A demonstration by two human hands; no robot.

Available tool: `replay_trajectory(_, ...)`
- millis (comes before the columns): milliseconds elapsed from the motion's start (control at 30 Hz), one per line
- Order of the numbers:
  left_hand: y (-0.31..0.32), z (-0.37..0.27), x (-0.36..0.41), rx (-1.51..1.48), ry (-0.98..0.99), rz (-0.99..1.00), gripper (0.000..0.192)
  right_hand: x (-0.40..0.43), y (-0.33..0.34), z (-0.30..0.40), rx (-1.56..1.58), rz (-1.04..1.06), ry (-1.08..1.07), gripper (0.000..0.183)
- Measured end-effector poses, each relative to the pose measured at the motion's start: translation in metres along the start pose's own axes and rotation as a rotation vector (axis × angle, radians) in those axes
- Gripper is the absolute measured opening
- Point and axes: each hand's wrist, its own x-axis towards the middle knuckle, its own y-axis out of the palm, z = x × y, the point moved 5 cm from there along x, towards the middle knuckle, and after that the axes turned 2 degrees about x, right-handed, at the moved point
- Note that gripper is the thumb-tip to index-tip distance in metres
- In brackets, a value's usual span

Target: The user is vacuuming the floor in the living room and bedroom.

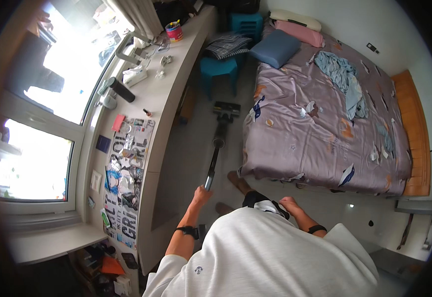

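My left hand [202, 195] is closed around the handle of a stick vacuum cleaner [212, 163]. Its dark tube runs away from me to a wide floor head [226, 108], which rests on the grey floor between the desk and the bed. My right hand [291, 205] hangs beside my dark shorts with its fingers curled, and I see nothing in it. Nearest to that hand is the foot of the bed [275, 152], spread with a shiny mauve sheet printed with whales.
Along the left runs a long desk [179, 67] with a tissue pack [135, 75], a black cylinder [121, 90] and a printed mat [128, 185]. Beyond the floor head stands a teal plastic stool [219, 68] bearing a striped cushion [228, 46]. A cardboard box [187, 104] sits under the desk.
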Motion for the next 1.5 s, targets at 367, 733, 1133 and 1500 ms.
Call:
replay_trajectory(367, -0.008, 0.18, -0.229, 0.044, -0.084, 0.033, 0.046, 0.023, 0.048, 0.011, -0.191, 0.05, -0.178, 0.025)
replay_trajectory(733, -0.075, 0.196, -0.316, 0.166, -0.122, -0.019, 0.053, 0.048, 0.046, 0.029, -0.485, 0.164, -0.248, 0.036)
replay_trajectory(1133, -0.07, 0.099, -0.158, 0.203, 0.005, -0.096, 0.028, 0.054, 0.021, 0.106, -0.2, 0.162, -0.018, 0.02)
replay_trajectory(1500, 0.005, -0.042, 0.013, 0.038, 0.103, -0.164, 0.033, 0.052, -0.043, 0.055, -0.188, 0.082, 0.077, 0.018)
